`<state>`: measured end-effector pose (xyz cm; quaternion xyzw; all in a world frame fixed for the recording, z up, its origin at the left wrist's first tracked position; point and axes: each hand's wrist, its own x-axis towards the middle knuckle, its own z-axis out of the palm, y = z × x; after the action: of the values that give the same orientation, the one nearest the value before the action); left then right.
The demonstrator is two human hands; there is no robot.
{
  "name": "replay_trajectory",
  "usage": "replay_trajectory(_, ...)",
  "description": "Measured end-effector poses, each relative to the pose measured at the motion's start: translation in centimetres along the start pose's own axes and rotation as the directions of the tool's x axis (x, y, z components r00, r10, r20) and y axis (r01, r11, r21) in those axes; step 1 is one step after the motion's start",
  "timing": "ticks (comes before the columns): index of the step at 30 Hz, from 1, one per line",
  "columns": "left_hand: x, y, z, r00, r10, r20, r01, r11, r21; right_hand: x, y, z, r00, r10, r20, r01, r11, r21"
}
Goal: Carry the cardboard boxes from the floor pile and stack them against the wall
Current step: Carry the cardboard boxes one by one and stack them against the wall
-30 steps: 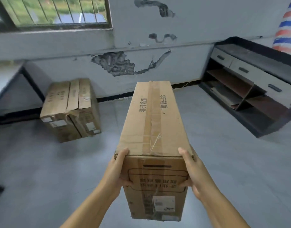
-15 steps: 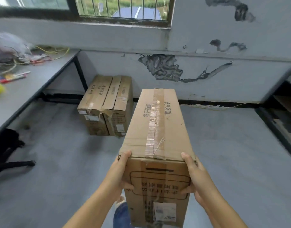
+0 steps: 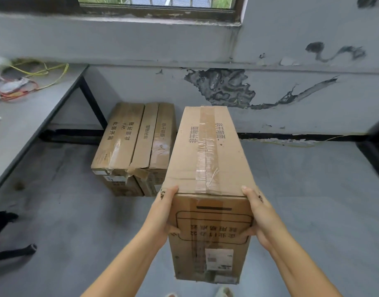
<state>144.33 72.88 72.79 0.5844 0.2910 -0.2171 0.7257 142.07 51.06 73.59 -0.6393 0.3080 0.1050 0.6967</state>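
Observation:
I carry a long taped cardboard box (image 3: 207, 151) lengthwise in front of me, above the floor. My left hand (image 3: 162, 215) grips its near left corner, thumb on the end face. My right hand (image 3: 259, 219) grips the near right corner the same way. Two similar boxes (image 3: 135, 144) stand side by side on the floor against the grey wall (image 3: 270, 116), just left of the carried box's far end. The carried box hides part of the right one.
A grey table (image 3: 23, 125) with loose wires (image 3: 23, 82) runs along the left, its black leg (image 3: 92, 103) beside the stacked boxes. A black chair base (image 3: 10, 249) lies at the lower left. Dark furniture edge (image 3: 375, 151) sits at the right. A barred window (image 3: 158, 3) is above.
The view has swung left and come closer to the wall. The two floor boxes now sit right beside the carried box's far end. Both hands keep the same grip.

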Motion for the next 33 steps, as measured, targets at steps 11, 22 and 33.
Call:
replay_trajectory(11, 16.8, 6.0, 8.6, 0.993, -0.048, -0.111, 0.039, 0.995, -0.087, 21.1, -7.0, -0.2, 0.994, 0.051, 0.098, -0.044, 0.996, -0.073)
replay_trajectory(22, 38.9, -1.2, 9.4, 0.98, 0.046, -0.193, -0.049, 0.999, -0.014, 42.6, 2.0, 2.5, 0.99, 0.043, 0.133, -0.026, 0.991, -0.133)
replay_trajectory(33, 42.8, -13.1, 2.3, 0.806, -0.568, -0.168, 0.469, 0.785, -0.405, 43.9, 17.1, 5.6, 0.936, 0.352, 0.0, -0.347, 0.923, -0.166)
